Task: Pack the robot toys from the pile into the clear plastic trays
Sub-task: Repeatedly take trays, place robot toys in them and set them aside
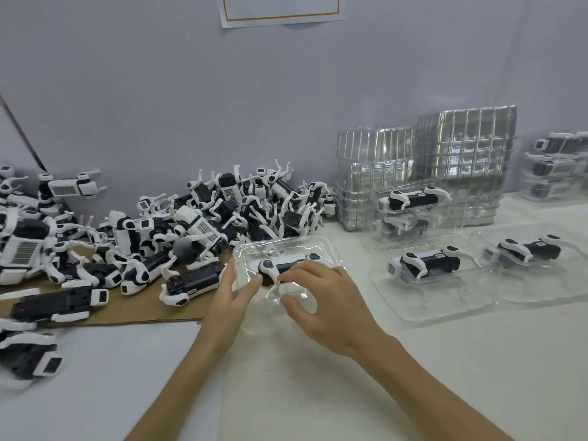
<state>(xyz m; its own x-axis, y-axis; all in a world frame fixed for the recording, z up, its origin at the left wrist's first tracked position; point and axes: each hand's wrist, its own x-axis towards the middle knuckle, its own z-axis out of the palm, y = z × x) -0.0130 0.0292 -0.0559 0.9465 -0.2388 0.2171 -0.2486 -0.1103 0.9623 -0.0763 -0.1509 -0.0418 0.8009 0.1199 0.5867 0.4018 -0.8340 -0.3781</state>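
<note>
The left hand [230, 300] pressed straight fingers against the robot toy [288, 265] lying in the near clear tray [321, 246], and the right hand [327, 303] pinched its white leg. To the right on the desk [318, 393], two filled trays [413, 313] each held one toy. Empty trays [461, 148] were stacked behind them. The pile [222, 211] lay to the left on cardboard [133, 310].

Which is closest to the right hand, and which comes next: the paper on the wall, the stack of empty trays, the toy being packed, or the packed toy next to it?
1. The toy being packed: touching the right hand.
2. The packed toy: just to the right.
3. The tray stack: back right.
4. The paper: high up at the back.
</note>
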